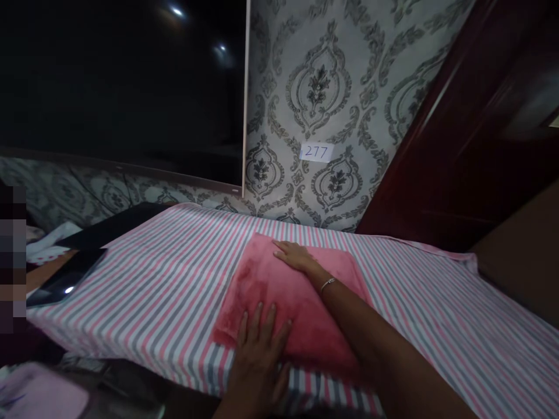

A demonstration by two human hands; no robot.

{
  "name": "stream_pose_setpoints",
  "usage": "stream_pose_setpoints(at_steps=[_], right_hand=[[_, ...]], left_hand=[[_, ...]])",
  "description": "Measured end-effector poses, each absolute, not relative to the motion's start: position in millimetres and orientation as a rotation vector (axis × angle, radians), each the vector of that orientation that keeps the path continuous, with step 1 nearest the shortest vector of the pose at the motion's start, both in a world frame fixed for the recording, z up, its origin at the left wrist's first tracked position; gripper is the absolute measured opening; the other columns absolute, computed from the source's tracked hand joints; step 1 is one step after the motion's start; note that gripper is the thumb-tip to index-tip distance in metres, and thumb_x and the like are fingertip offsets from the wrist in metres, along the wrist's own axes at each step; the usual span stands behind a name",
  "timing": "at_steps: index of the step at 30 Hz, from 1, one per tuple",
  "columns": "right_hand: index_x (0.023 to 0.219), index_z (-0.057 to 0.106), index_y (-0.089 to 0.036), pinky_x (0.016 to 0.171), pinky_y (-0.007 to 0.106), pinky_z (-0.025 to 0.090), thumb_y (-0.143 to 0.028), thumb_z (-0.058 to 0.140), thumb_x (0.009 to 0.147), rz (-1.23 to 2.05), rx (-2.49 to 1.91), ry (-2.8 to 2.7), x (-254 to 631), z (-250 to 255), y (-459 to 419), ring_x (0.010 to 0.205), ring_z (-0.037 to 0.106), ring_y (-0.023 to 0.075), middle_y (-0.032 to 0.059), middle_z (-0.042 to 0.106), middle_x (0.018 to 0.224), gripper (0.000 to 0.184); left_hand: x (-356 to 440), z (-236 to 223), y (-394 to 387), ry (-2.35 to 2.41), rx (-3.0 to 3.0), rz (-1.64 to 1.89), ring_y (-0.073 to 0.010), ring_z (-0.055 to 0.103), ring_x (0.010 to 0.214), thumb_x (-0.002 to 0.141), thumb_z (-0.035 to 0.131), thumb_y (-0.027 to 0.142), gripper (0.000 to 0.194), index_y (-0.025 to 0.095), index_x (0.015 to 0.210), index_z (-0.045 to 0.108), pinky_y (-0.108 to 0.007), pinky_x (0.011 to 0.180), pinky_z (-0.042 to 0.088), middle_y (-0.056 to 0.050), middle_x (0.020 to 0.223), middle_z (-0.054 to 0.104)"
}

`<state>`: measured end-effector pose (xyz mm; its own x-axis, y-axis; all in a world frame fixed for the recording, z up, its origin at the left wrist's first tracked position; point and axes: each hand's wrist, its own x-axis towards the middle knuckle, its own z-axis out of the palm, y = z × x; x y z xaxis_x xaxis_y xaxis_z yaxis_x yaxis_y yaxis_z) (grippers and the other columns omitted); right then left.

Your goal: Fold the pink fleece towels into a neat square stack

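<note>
Pink plush cloth (pixel 253 276) is lying flat along the near edge of the striped tablecloth (pixel 166 279), long axis unclear. Left hand (pixel 261 349) is resting nearer that edge, right hand (pixel 296 256) on the cloth's far side, both splayed, gripping nothing; right forearm (pixel 362 314) is crossing overhead. Glossy black panel (pixel 81 270) is sitting well apart, left edge.

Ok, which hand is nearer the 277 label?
Right. The right hand is on the far part of the pink cloth, below the label; the left hand, by the cloth's near edge, is farther.
</note>
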<state>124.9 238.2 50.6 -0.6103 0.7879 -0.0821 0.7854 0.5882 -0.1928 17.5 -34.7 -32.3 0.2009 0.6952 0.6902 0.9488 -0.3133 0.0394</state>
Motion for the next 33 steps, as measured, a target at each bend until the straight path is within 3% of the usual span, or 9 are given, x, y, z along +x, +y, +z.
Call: stream_pose_setpoints(at_steps=[11, 18, 21, 26, 30, 33], right_hand=[[0.160, 0.029, -0.033, 0.117, 0.048, 0.030, -0.059, 0.029, 0.104, 0.319, -1.370, -2.703, 127, 47, 229, 0.144, 0.039, 0.0291, 0.0033, 0.037, 0.162, 0.062], [0.162, 0.025, -0.030, 0.117, 0.063, 0.024, -0.051, 0.030, 0.106, 0.274, -1.494, -2.664, 116, 73, 200, 0.152, 0.022, 0.0364, 0.0104, 0.022, 0.168, 0.060], [0.162, 0.025, -0.033, 0.121, 0.058, 0.021, -0.047, 0.032, 0.106, 0.260, -1.257, -2.747, 112, 78, 169, 0.155, 0.013, 0.0317, 0.0047, 0.015, 0.170, 0.058], [0.157, 0.036, -0.035, 0.122, 0.059, 0.017, -0.042, 0.035, 0.106, 0.264, -0.689, -2.949, 106, 72, 111, 0.155, 0.012, 0.0288, 0.0031, 0.019, 0.169, 0.052], [0.159, 0.031, -0.034, 0.122, 0.062, 0.014, -0.040, 0.034, 0.106, 0.239, -0.618, -2.999, 95, 62, 111, 0.155, 0.013, 0.0272, 0.0026, 0.020, 0.168, 0.053], [0.159, 0.030, -0.034, 0.121, 0.066, 0.012, -0.047, 0.036, 0.105, 0.194, -0.764, -3.014, 81, 61, 139, 0.155, 0.012, 0.0308, 0.0029, 0.020, 0.168, 0.056]], left_hand=[[18, -23, -40, -1.536, -2.073, -0.716, -0.0404, 0.023, 0.152, 0.076, 0.065, 0.026, 0.080, 0.026, 0.153, 0.044, -0.059, 0.120, 0.016, -0.011, 0.164, 0.034], [15, -19, -44, -1.470, -2.065, -0.689, -0.0393, 0.023, 0.151, 0.081, 0.065, 0.033, 0.079, 0.023, 0.155, 0.039, -0.058, 0.120, 0.015, -0.013, 0.163, 0.034], [11, -12, -47, -1.444, -2.058, -0.776, -0.0361, 0.027, 0.150, 0.084, 0.061, 0.028, 0.070, 0.019, 0.151, 0.045, -0.058, 0.121, 0.013, -0.013, 0.160, 0.040], [-6, -5, -50, -1.543, -1.923, -0.930, -0.0356, 0.032, 0.147, 0.088, 0.057, 0.025, 0.052, 0.020, 0.140, 0.058, -0.062, 0.122, 0.011, -0.013, 0.153, 0.050], [-14, -21, -48, -1.622, -1.884, -0.871, -0.0413, 0.022, 0.151, 0.085, 0.061, 0.031, 0.063, 0.018, 0.146, 0.052, -0.061, 0.118, 0.018, -0.017, 0.158, 0.042], [-15, -33, -46, -1.635, -1.889, -0.909, -0.0410, 0.020, 0.152, 0.083, 0.062, 0.031, 0.068, 0.023, 0.149, 0.049, -0.060, 0.118, 0.018, -0.015, 0.162, 0.036]])
